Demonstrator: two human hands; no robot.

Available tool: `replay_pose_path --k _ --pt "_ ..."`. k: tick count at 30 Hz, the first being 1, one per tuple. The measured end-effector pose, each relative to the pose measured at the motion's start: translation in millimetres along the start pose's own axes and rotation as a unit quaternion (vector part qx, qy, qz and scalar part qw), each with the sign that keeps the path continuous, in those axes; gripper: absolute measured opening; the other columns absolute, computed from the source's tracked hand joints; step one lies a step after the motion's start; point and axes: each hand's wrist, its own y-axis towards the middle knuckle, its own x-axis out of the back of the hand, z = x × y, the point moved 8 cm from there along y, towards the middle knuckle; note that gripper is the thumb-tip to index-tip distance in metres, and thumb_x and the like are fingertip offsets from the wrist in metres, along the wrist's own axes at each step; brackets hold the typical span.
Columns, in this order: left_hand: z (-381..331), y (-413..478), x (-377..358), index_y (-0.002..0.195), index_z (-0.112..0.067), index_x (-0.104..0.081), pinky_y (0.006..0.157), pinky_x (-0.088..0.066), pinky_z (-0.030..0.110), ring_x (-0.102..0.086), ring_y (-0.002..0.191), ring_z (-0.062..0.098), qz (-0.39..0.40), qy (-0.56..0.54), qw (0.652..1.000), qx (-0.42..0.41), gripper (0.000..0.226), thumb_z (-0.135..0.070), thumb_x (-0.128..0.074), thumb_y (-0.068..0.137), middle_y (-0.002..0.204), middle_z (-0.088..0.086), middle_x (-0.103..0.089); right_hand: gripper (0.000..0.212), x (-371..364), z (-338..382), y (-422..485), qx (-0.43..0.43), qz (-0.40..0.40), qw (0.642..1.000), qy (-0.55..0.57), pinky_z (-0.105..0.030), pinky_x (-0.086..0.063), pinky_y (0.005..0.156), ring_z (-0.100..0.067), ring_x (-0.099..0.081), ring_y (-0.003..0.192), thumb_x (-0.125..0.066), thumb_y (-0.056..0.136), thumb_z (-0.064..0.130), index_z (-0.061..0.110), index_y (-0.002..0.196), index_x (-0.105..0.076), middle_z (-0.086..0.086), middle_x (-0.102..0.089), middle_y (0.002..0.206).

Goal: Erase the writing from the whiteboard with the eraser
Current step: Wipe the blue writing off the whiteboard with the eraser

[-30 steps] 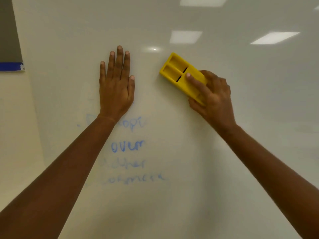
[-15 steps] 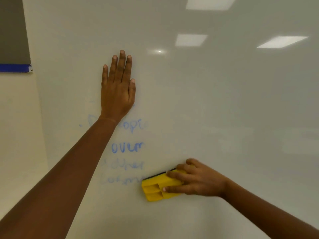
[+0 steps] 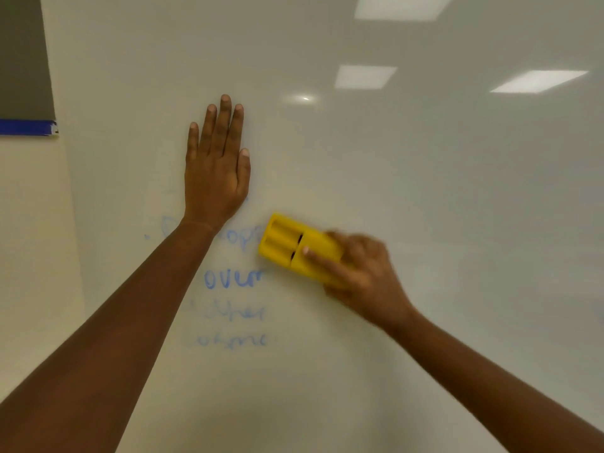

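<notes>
The whiteboard (image 3: 425, 207) fills the view. Blue writing (image 3: 233, 279) in several faint, partly smeared lines sits left of centre, below my left hand. My left hand (image 3: 215, 168) lies flat on the board with straight fingers, and its forearm covers the start of the top line. My right hand (image 3: 362, 276) grips the yellow eraser (image 3: 294, 248) and holds it against the board, just right of the top two lines. The eraser is tilted, its free end pointing up and left. My right hand is motion-blurred.
The board's left edge runs down beside a cream wall (image 3: 29, 256). A grey panel with a blue tape strip (image 3: 27, 127) sits at the upper left. Ceiling lights reflect in the board's upper right.
My right hand swept the eraser from the upper middle down to the bottom line, then back up to the top lines' right end. The bottom line's right end is gone. My left hand stayed.
</notes>
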Motion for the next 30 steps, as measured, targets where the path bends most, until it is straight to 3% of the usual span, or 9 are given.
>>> replay_pose_path --k 3,7,11,14,16,20,25,28,30 --pt "1.8 -0.1 1.9 0.144 -0.005 -0.018 0.114 -0.003 0.039 -0.011 0.141 0.026 0.013 -0.013 1.0 -0.001 0.051 -0.02 -0.027 0.096 0.152 0.016 -0.016 0.052 -22.4 43.3 -33.8 0.126 0.099 0.987 -0.002 -0.03 -0.052 0.071 -0.027 -0.063 0.085 -0.076 0.067 0.025 0.032 0.116 -0.063 -0.009 -0.068 0.113" --pt "12.0 0.6 11.2 0.144 -0.009 -0.022 0.113 -0.005 0.038 -0.013 0.14 0.024 0.025 -0.021 0.998 -0.047 0.051 -0.027 -0.022 0.096 0.152 0.014 -0.018 0.036 -13.1 38.7 -13.3 0.162 0.114 0.98 -0.011 -0.028 -0.053 0.068 -0.024 -0.067 0.079 -0.055 0.08 0.029 0.034 0.114 -0.063 -0.008 -0.069 0.111" --pt "47.1 4.4 21.4 0.144 -0.006 -0.02 0.113 -0.004 0.04 -0.012 0.141 0.027 0.02 0.001 0.999 -0.026 0.051 -0.023 -0.024 0.096 0.152 0.016 -0.017 0.047 23.4 -13.7 67.7 0.017 -0.006 1.0 -0.021 -0.043 -0.053 0.069 -0.039 -0.065 0.083 -0.075 0.069 0.017 0.018 0.115 -0.064 -0.023 -0.064 0.112" --pt "67.8 1.0 21.4 0.145 -0.005 -0.017 0.113 -0.004 0.043 -0.011 0.141 0.028 0.032 0.021 0.999 -0.015 0.052 -0.022 -0.025 0.096 0.153 0.016 -0.015 0.053 39.5 -42.7 111.4 -0.117 -0.072 0.99 -0.033 -0.045 -0.047 0.075 -0.043 -0.058 0.09 -0.072 0.073 0.015 0.016 0.124 -0.058 -0.023 -0.058 0.12" --pt "72.6 -2.0 19.7 0.145 -0.005 -0.017 0.113 -0.004 0.045 -0.011 0.141 0.027 0.041 0.029 0.998 -0.026 0.053 -0.024 -0.022 0.095 0.153 0.016 -0.014 0.054 34.3 -37.9 119.9 -0.139 -0.087 0.986 -0.028 -0.044 -0.045 0.076 -0.042 -0.056 0.091 -0.071 0.074 0.016 0.016 0.126 -0.056 -0.022 -0.056 0.122" --pt "77.6 -0.9 19.7 0.144 -0.005 -0.017 0.113 -0.003 0.043 -0.011 0.14 0.024 0.035 0.005 0.999 -0.036 0.055 -0.027 -0.017 0.094 0.152 0.015 -0.016 0.051 -2.8 22.2 98.5 -0.022 -0.054 0.998 -0.006 -0.04 -0.049 0.073 -0.038 -0.064 0.083 -0.073 0.065 0.019 0.018 0.116 -0.064 -0.022 -0.063 0.114" --pt "81.4 0.2 23.1 0.144 -0.008 -0.02 0.112 0.006 0.026 -0.009 0.14 0.017 0.02 -0.067 0.997 -0.035 0.053 -0.027 -0.013 0.095 0.153 0.01 -0.017 0.046 -57.7 100.4 22.0 0.164 0.1 0.981 0.003 -0.026 -0.05 0.069 -0.024 -0.065 0.081 -0.071 0.073 0.025 0.035 0.117 -0.062 -0.006 -0.068 0.113" --pt "85.4 1.6 25.8 0.144 -0.008 -0.022 0.112 0.006 0.022 -0.01 0.14 0.015 0.026 -0.115 0.992 -0.036 0.052 -0.025 -0.013 0.096 0.152 0.006 -0.016 0.039 -55.4 99.3 24.7 0.212 0.118 0.97 -0.011 -0.024 -0.049 0.067 -0.021 -0.066 0.083 -0.06 0.081 0.029 0.037 0.118 -0.06 -0.003 -0.067 0.115" --pt "87.1 2.5 27.3 0.143 -0.007 -0.022 0.111 0.003 0.022 -0.012 0.14 0.016 0.032 -0.128 0.99 -0.041 0.05 -0.022 -0.015 0.096 0.152 0.006 -0.017 0.037 -39.7 79.1 56.4 0.189 0.088 0.978 -0.016 -0.027 -0.05 0.067 -0.025 -0.067 0.081 -0.055 0.08 0.029 0.031 0.117 -0.063 -0.01 -0.068 0.113"
